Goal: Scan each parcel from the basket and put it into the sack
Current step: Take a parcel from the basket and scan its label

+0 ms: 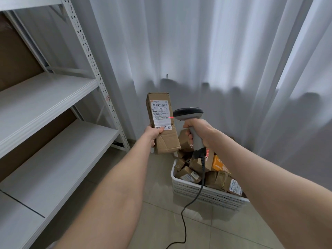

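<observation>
My left hand (152, 134) grips the lower part of a tall brown cardboard parcel (168, 141) and holds it upright, its white shipping label (161, 115) turned toward me. My right hand (198, 131) grips the handle of a grey barcode scanner (188, 114), whose head points left at the parcel from a short gap. A red scan line lies across the label's lower barcode. Below, on the floor, stands a white plastic basket (201, 194) heaped with several brown parcels and an orange one (220, 165). No sack is in view.
A grey metal shelving rack (53, 108) fills the left side, its corner post close to the parcel. White curtains (215, 60) hang behind. The scanner's black cable (192, 202) trails down over the basket onto the tiled floor (158, 203).
</observation>
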`<action>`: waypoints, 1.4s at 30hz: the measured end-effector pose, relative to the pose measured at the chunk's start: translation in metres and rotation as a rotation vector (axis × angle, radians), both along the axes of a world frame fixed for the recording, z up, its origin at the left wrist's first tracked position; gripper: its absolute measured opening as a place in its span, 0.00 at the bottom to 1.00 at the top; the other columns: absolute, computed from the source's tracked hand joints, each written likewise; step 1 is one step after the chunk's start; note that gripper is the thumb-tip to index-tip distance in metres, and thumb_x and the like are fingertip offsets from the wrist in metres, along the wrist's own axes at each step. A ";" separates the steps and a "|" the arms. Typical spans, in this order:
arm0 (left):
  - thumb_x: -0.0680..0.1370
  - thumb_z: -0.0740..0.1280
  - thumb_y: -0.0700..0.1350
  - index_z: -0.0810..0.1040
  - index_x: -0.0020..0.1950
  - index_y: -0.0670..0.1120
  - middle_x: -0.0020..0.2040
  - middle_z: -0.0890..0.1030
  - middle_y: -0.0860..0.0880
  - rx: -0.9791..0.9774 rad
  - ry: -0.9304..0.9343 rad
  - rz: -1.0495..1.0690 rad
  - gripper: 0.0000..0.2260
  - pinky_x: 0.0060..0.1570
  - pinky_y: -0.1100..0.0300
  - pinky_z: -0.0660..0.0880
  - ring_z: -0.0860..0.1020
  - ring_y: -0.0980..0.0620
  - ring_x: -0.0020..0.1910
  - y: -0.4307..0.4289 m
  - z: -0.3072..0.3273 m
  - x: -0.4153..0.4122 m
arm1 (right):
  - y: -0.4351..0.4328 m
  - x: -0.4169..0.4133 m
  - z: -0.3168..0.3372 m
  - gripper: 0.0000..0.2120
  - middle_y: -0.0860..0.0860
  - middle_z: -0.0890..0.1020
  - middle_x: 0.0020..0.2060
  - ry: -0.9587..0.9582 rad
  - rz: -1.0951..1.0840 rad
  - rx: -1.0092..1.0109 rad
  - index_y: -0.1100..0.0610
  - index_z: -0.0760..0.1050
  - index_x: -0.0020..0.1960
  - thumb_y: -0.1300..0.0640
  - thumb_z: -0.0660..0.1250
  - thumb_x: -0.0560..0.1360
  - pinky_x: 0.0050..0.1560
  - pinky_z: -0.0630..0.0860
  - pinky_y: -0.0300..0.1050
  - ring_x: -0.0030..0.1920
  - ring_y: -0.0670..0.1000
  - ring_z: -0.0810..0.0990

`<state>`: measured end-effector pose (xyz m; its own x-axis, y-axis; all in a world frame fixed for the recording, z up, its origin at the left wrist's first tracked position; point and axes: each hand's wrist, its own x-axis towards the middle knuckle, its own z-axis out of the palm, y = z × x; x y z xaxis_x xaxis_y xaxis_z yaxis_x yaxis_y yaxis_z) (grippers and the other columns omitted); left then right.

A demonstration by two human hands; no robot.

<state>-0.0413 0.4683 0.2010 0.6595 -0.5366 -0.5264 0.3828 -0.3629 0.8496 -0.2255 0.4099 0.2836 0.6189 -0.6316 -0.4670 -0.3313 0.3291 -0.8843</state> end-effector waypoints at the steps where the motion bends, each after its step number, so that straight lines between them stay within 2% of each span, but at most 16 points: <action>1: 0.77 0.69 0.39 0.73 0.66 0.43 0.60 0.79 0.42 -0.001 -0.001 -0.001 0.18 0.55 0.44 0.76 0.78 0.42 0.58 0.001 0.000 0.001 | 0.001 0.000 0.001 0.03 0.55 0.74 0.32 -0.001 0.001 0.000 0.59 0.72 0.49 0.61 0.64 0.76 0.32 0.71 0.43 0.29 0.49 0.71; 5: 0.77 0.69 0.39 0.72 0.66 0.43 0.60 0.79 0.42 0.006 0.000 -0.009 0.18 0.57 0.44 0.75 0.77 0.42 0.59 0.004 -0.001 0.004 | 0.005 0.003 0.001 0.03 0.54 0.74 0.32 -0.004 0.012 -0.006 0.59 0.72 0.50 0.61 0.63 0.76 0.31 0.72 0.42 0.29 0.49 0.71; 10: 0.78 0.68 0.39 0.72 0.67 0.43 0.61 0.78 0.42 -0.006 0.000 -0.006 0.18 0.51 0.48 0.75 0.77 0.42 0.59 0.009 -0.001 0.006 | 0.010 0.006 0.000 0.02 0.54 0.74 0.31 -0.012 0.008 0.006 0.59 0.72 0.49 0.61 0.63 0.76 0.30 0.72 0.41 0.28 0.48 0.71; 14: 0.78 0.68 0.39 0.73 0.66 0.44 0.61 0.78 0.43 -0.022 0.005 -0.002 0.16 0.54 0.46 0.76 0.77 0.42 0.60 0.011 -0.001 0.009 | 0.013 0.011 -0.001 0.02 0.54 0.74 0.31 -0.015 0.003 0.023 0.60 0.72 0.47 0.61 0.63 0.76 0.30 0.71 0.41 0.28 0.48 0.71; 27: 0.78 0.68 0.40 0.72 0.66 0.43 0.62 0.78 0.42 0.000 -0.030 -0.001 0.16 0.48 0.49 0.73 0.77 0.41 0.60 0.024 0.004 0.019 | 0.030 0.027 0.005 0.03 0.54 0.74 0.30 -0.024 0.005 0.028 0.58 0.71 0.50 0.61 0.64 0.76 0.30 0.71 0.41 0.28 0.48 0.71; 37: 0.78 0.68 0.39 0.73 0.65 0.44 0.61 0.79 0.43 -0.015 -0.023 -0.009 0.16 0.52 0.48 0.75 0.77 0.42 0.59 0.028 0.009 0.020 | 0.038 0.029 0.015 0.03 0.54 0.74 0.30 -0.005 0.012 -0.018 0.58 0.71 0.50 0.61 0.62 0.76 0.29 0.71 0.40 0.28 0.48 0.71; 42: 0.78 0.67 0.39 0.71 0.67 0.43 0.62 0.78 0.42 -0.022 -0.022 -0.014 0.17 0.50 0.48 0.75 0.77 0.42 0.59 0.032 0.010 0.020 | 0.043 0.029 0.015 0.03 0.53 0.74 0.30 -0.007 0.012 -0.018 0.58 0.71 0.49 0.62 0.62 0.76 0.29 0.71 0.40 0.28 0.48 0.71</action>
<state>-0.0215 0.5001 0.2111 0.6630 -0.5572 -0.4999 0.3592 -0.3491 0.8655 -0.1962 0.4531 0.2987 0.6295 -0.6326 -0.4512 -0.3292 0.3088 -0.8923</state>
